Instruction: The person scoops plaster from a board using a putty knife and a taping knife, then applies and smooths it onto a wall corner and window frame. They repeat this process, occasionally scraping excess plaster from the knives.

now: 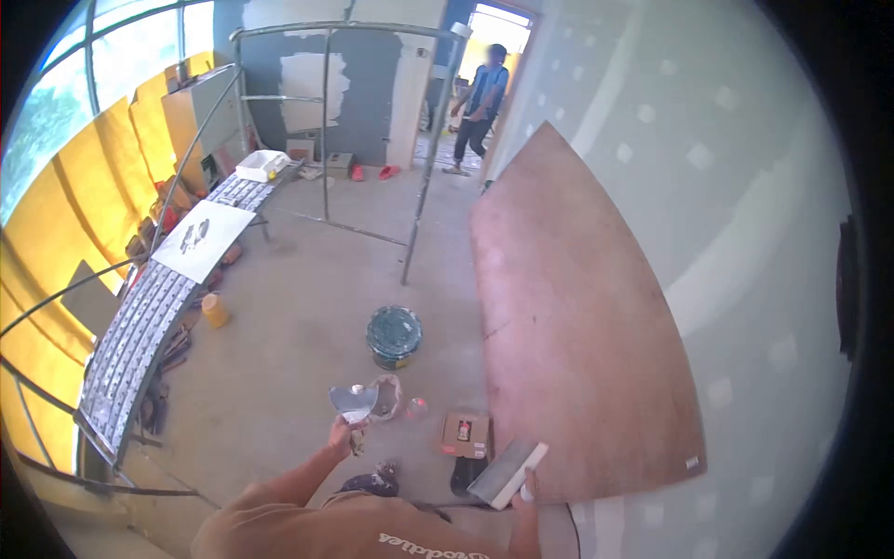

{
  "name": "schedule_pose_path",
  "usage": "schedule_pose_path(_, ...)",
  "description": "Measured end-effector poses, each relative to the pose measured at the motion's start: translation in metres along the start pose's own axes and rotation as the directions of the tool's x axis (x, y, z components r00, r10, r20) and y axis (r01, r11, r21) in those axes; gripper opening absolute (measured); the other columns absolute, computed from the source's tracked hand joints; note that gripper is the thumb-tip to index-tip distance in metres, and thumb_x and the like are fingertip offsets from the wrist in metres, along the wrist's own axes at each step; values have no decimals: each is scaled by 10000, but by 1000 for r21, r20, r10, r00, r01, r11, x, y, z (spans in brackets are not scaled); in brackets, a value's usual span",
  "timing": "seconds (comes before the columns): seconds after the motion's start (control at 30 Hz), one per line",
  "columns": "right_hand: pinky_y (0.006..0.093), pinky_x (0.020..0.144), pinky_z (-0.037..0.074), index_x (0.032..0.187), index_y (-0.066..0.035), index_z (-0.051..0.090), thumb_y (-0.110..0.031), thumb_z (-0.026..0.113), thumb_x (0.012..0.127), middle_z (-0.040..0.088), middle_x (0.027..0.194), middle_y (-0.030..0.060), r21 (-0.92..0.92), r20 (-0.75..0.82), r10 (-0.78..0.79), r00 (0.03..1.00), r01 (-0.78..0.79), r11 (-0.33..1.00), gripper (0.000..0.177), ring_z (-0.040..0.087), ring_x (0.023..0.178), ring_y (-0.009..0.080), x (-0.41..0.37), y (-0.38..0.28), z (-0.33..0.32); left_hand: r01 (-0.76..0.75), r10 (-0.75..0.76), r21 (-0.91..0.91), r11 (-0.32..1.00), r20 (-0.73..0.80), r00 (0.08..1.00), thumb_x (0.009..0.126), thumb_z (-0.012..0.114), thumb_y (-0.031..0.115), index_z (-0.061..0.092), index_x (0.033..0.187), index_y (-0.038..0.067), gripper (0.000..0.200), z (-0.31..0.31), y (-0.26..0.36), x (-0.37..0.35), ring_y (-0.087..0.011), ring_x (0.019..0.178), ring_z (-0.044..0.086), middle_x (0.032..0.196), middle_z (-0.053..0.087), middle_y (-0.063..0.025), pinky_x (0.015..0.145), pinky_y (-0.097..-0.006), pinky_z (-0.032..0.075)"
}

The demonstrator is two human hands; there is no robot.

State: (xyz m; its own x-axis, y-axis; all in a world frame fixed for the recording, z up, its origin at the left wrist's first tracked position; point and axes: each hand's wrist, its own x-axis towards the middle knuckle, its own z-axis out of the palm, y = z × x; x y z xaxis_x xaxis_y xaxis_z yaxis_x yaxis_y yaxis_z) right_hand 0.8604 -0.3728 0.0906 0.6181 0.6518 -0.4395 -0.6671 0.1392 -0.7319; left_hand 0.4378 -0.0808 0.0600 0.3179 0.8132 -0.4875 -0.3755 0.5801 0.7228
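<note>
My left hand [342,436] is closed around the handle of a putty knife [352,402]. Its wide grey blade points away from me, with a white dab at the far edge. Just right of that blade is an open bag or tub [387,397] with a pale rim. On the right, my right hand [527,491] grips a wide flat trowel [503,475], grey with a pale strip along one edge. The trowel is near the lower end of a large brown board [587,326] leaning against the wall. My fingers are partly hidden behind the trowel.
A cardboard box [466,435] and a lidded bucket [394,335] stand on the floor ahead. Metal scaffolding [326,121] rises beyond. A perforated plank [140,345] runs along the left, with a white sheet [203,242] on it. Another person [481,107] is in the doorway.
</note>
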Motion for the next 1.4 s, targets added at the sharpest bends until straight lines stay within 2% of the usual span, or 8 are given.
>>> schedule_pose_path(0.33,480,1062,444,1386,-26,458,-143,599,904,572,1305,144,-315,337,265,904,-157,936,516,551,1217,323,193,63,305,-334,301,-80,939,-280,912,881,649,-44,496,1181,3,340,-33,136,-55,-201,981,639,1081,634,-102,818,-352,506)
schedule_pose_path(0.47,488,1026,475,1333,1,501,-116,608,906,617,1233,147,-465,482,507,715,-281,839,456,604,1146,330,203,133,426,-412,319,-110,905,-464,826,895,626,-40,487,1213,28,353,-68,153,-87,-200,1012,651,1106,640,-90,806,-336,513)
schedule_pose_path(0.8,460,1015,471,1335,37,440,-117,621,924,575,1281,187,-697,481,626,614,-166,698,475,583,1176,320,251,324,697,-544,357,-52,837,-703,615,891,655,-5,493,1208,19,357,-145,224,-81,-204,1033,645,1118,642,-105,844,-338,504)
schedule_pose_path(0.9,452,1003,473,1326,17,450,-110,609,919,579,1270,175,-668,534,615,580,-156,728,455,582,1171,309,272,374,768,-492,231,-169,854,-724,650,899,650,5,497,1215,27,352,-169,276,-64,-192,1039,639,1130,642,-99,859,-332,500)
schedule_pose_path(1.1,428,893,536,1293,-4,469,-77,592,923,627,1144,154,-716,601,650,465,-47,696,396,639,1049,271,306,441,940,-543,387,-24,839,-675,628,887,683,75,512,1235,39,389,-214,399,-23,-177,992,649,1140,653,-73,819,-325,511)
schedule_pose_path(1.17,438,908,540,1378,24,392,-113,622,940,602,1225,179,-711,664,655,361,33,702,514,626,1091,295,329,469,995,-557,400,-18,830,-678,617,886,684,73,511,1241,40,396,-228,426,-10,-177,995,649,1134,656,-72,822,-323,511)
schedule_pose_path(1.3,398,843,563,1283,20,492,-55,586,930,646,1120,162,-737,655,628,420,172,653,373,656,1002,261,332,507,1108,-574,428,8,819,-675,601,888,681,60,505,1271,38,422,-260,466,21,-175,1004,650,1137,661,-72,824,-317,512)
schedule_pose_path(1.4,423,876,550,1388,31,407,-109,645,929,609,1216,178,-747,662,662,352,239,620,536,641,1035,274,360,558,1162,-562,415,3,827,-677,608,895,670,48,500,1287,33,428,-292,486,47,-176,999,653,1144,660,-75,811,-310,507)
